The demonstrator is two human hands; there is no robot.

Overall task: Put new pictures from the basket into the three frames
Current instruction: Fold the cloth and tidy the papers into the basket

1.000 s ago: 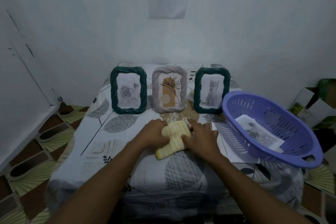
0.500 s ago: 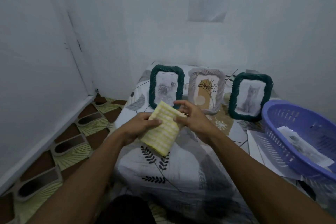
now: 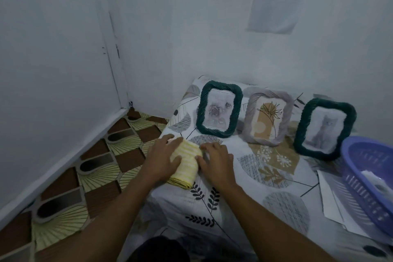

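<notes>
Left hand (image 3: 163, 160) and right hand (image 3: 217, 162) flat, holding nothing, pressing yellow cloth (image 3: 188, 169) before rose frame (image 3: 219, 91). Probably best left clear of that frame

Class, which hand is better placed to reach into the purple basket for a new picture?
Probably the right hand: it lies beside the folded yellow cloth, on the side nearer the purple basket; the left hand rests on the cloth, farther away.

The purple basket (image 3: 365, 159) runs off the right edge. The words on the wall paper (image 3: 274, 6) are too small to read. The left hand (image 3: 161, 161) hides some yellow cloth (image 3: 188, 168).
</notes>
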